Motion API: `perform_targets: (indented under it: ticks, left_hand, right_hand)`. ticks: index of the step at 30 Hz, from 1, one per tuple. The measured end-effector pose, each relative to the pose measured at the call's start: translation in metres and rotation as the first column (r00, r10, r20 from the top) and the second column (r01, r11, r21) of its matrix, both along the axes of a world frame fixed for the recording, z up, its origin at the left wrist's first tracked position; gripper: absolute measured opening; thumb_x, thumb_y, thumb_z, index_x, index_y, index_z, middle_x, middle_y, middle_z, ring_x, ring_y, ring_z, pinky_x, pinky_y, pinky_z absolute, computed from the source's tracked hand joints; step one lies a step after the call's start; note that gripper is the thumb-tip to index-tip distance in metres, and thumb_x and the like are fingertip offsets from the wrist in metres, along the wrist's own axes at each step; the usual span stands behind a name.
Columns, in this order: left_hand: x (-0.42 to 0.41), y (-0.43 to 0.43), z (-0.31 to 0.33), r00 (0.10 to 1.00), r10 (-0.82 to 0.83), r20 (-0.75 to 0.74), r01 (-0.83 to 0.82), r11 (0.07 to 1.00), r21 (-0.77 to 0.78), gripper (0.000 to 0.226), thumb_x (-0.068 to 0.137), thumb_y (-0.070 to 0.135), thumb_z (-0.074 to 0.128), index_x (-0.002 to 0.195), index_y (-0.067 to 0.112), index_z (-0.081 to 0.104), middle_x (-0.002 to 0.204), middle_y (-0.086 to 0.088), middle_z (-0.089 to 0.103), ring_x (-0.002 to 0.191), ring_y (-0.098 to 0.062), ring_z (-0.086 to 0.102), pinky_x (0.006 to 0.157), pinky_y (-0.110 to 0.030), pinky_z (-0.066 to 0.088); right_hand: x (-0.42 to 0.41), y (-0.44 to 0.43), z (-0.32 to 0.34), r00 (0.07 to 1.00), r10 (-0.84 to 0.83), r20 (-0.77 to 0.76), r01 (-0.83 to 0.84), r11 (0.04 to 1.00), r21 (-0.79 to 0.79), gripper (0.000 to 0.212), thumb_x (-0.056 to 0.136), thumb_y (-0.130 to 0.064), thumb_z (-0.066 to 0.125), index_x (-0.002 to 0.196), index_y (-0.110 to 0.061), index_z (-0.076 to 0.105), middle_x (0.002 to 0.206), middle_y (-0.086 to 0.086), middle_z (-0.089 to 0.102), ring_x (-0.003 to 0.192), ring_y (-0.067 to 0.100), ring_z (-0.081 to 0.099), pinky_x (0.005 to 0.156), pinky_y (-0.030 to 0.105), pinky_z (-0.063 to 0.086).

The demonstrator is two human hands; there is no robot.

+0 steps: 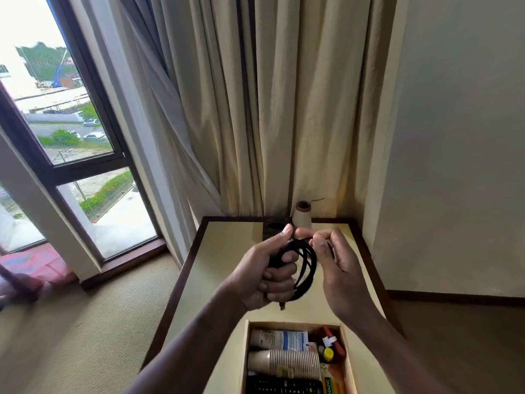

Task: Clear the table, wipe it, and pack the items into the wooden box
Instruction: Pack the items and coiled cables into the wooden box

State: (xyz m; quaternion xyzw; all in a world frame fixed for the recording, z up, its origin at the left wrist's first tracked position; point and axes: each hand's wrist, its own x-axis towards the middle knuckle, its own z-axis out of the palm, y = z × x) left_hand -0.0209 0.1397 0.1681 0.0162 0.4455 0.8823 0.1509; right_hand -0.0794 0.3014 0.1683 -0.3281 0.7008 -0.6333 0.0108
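Observation:
Above the cream table (221, 268) my left hand (267, 274) is closed around a coiled black cable (305, 265). My right hand (338, 260) pinches a strand of the same cable at the coil's upper right. A plug end hangs below my left fist. At the table's near edge stands the wooden box (245, 359). It holds a white tube, a stack of paper cups (287, 362), a black remote (284, 386), a small yellow-capped bottle and a red item.
At the table's far edge stand a small white vase with a brown rim (301, 217) and a dark cup-like holder (272, 228). Curtains hang behind, a window is at the left, a wall at the right. Carpet surrounds the table.

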Motion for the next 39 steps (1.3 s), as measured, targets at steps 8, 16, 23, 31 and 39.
perform_targets:
  ticks: [8,16,23,31,39]
  left_hand:
    - [0.000,0.040,-0.005,0.721,0.675,0.154,-0.639,0.734,-0.229,0.049,0.092,0.036,0.073,0.055,0.018,0.045,0.048,0.001,0.030,0.035,-0.012,0.024,0.037,-0.023,0.027]
    - [0.019,0.032,-0.001,0.930,0.333,0.156,-0.321,0.942,-0.100,0.061,0.101,0.059,0.047,0.063,0.011,0.053,0.047,-0.001,0.028,0.041,-0.017,0.034,0.062,-0.035,0.051]
    - [0.027,0.018,-0.019,0.992,0.108,0.059,-0.117,0.978,0.171,0.047,0.108,0.032,0.041,0.078,0.003,0.060,0.061,-0.008,0.051,0.060,-0.023,0.050,0.092,-0.044,0.046]
    - [0.027,0.020,-0.017,0.983,0.167,0.073,-0.173,0.981,0.092,0.036,0.102,0.020,0.038,0.100,-0.001,0.067,0.059,-0.005,0.038,0.061,-0.022,0.043,0.089,-0.045,0.051]
    - [0.021,0.017,-0.017,0.918,0.362,0.161,-0.378,0.922,0.086,0.034,0.106,0.025,0.049,0.074,0.014,0.054,0.059,0.003,0.023,0.052,-0.013,0.028,0.062,-0.036,0.046]
  right_hand:
    - [0.014,-0.017,0.002,0.847,-0.056,0.528,0.124,0.988,-0.094,0.021,0.105,-0.036,0.052,0.094,-0.022,0.063,0.079,0.012,0.063,0.075,0.026,0.061,0.070,0.042,0.053]
    - [0.000,-0.011,0.006,0.946,-0.026,0.323,0.039,0.999,-0.033,0.009,0.100,-0.021,0.062,0.093,-0.017,0.063,0.060,0.025,0.049,0.042,0.029,0.039,0.043,0.032,0.037]
    - [-0.010,-0.012,0.015,0.940,0.053,0.337,-0.065,0.998,0.024,0.005,0.096,-0.006,0.062,0.095,-0.012,0.062,0.057,0.007,0.046,0.038,0.015,0.032,0.037,0.024,0.029]
    - [-0.012,-0.011,0.021,0.954,0.088,0.288,-0.125,0.986,0.113,0.016,0.094,0.003,0.057,0.100,-0.011,0.060,0.046,-0.006,0.043,0.034,0.004,0.038,0.036,0.017,0.031]
    - [-0.023,0.002,0.013,0.995,0.092,0.028,-0.096,0.924,0.370,0.016,0.103,-0.034,0.057,0.093,-0.029,0.068,0.073,-0.002,0.071,0.064,0.010,0.066,0.059,0.030,0.054]
